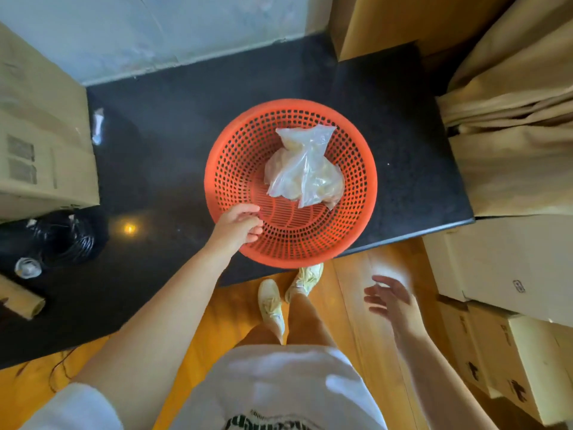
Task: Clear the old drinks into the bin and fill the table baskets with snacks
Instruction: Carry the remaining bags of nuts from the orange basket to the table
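Left hand [240,223] grips the near-left rim of the orange basket [217,169], which overhangs the black table [173,125] edge with a snack bag [305,169] inside, far-right of my grip; right hand [392,301] hangs open, empty, further off.

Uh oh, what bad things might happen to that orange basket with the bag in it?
The orange basket sticks out past the edge of the black table, and only the left hand grips its rim, so it might tip onto the floor. The clear snack bag lies off to one side, so a tilt could slide it out. The right hand is open and away, not helping.
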A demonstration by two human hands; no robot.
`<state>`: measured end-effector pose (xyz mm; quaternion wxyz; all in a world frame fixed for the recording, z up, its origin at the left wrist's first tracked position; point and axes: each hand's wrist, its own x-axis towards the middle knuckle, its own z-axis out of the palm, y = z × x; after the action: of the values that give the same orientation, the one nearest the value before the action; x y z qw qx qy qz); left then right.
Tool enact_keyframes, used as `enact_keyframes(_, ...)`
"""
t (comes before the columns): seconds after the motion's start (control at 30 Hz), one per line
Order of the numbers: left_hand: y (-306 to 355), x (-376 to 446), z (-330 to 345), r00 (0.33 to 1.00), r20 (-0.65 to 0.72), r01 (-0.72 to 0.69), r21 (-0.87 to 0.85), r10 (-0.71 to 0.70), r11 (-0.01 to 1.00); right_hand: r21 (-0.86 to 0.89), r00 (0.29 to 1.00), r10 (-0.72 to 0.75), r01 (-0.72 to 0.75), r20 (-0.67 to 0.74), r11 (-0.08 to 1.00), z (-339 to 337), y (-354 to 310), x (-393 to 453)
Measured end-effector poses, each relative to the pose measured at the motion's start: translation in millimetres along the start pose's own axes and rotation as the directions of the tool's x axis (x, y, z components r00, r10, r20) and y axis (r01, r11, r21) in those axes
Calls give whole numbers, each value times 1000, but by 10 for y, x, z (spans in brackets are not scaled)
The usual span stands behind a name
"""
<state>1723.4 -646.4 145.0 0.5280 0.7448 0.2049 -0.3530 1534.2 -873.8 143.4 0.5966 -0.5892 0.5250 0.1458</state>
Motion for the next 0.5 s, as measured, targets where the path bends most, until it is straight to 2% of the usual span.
enact_keyframes(0.13, 68, 694, 217, 997, -56, -34, 165, 44, 986, -64, 969, -224, 231, 109, 971, 292, -651, 536)
enact_keyframes(0.23, 85, 1044, 279, 973, -89, -182, 278, 214, 943, -215, 930, -324, 357, 176, 909, 528, -1025, 888)
enact_keyframes(0.3, 68, 1227, 286, 926, -49, -320, 427, 375, 846, -410, 884, -407, 467, 230, 784, 665, -1199, 1109)
enact_keyframes(0.37, 61, 1392, 264, 882, 40, -411, 552, 469, 726, -538, 835, -430, 550, 344, 638, 793, -1323, 1307)
enact_keyframes(0.5, 48, 1590, 266, 844, 220, -494, 674, 489, 550, -622, 808, -368, 589, 460, 516, 953, -1444, 1591)
